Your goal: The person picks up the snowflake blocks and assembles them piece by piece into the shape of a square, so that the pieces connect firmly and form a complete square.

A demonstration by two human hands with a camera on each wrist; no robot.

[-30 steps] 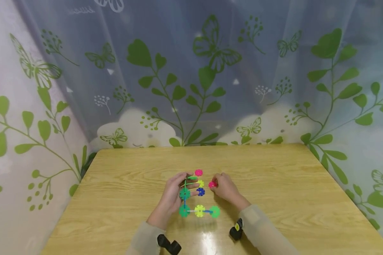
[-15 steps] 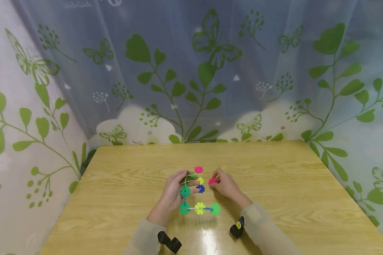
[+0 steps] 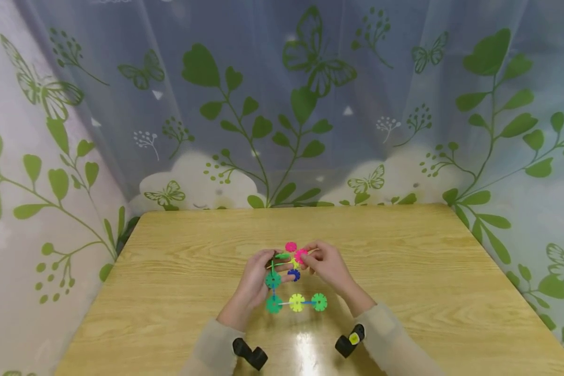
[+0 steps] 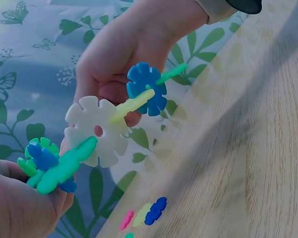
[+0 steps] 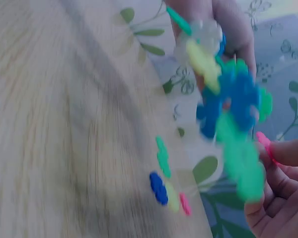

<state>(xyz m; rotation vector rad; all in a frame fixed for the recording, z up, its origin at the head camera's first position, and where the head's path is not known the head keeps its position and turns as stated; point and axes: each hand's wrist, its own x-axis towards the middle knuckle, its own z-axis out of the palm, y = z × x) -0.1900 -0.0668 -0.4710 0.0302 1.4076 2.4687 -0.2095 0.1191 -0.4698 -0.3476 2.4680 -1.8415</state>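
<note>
My left hand (image 3: 256, 277) grips one end of a chain of slotted snowflake discs. From the hand the chain runs down past a teal disc (image 3: 273, 280), then turns right through a yellow disc (image 3: 297, 303) to a green disc (image 3: 319, 302). A white disc (image 4: 97, 130) and a blue disc (image 4: 147, 89) in the same chain show in the left wrist view. Between thumb and fingers my right hand (image 3: 331, 266) pinches a pink snowflake disc (image 3: 301, 256), close to the left fingertips. The right wrist view shows this pink disc edge-on, with the chain blurred in front.
Loose discs lie on the wooden table (image 3: 380, 240) beyond the chain: a dark blue one (image 4: 155, 210), a yellow one (image 4: 142, 215), a pink one (image 4: 126, 219) and a green one (image 5: 162, 156). A leaf-printed curtain (image 3: 244, 115) hangs behind the table.
My right hand has moved left and slightly up with the pink disc, nearer the left hand. The left hand keeps its grip on the chain, and the head view has tilted slightly.
</note>
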